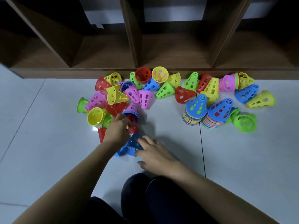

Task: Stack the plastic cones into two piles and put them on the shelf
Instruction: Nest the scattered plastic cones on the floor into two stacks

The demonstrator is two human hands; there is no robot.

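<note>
Several loose perforated plastic cones in red, yellow, green, pink and blue lie scattered on the floor along the shelf's base. Two upright stacks stand at the right, both topped with blue: the left stack and the right stack. My left hand grips a red cone lying on its side at the near edge of the left heap. My right hand rests its fingers on a blue cone lying on the floor just in front of me.
The brown wooden shelf with open compartments stands against the wall behind the cones. A red cone sits partly hidden under my left wrist. My dark-clothed knees are at the bottom. Pale floor tiles surround the piles.
</note>
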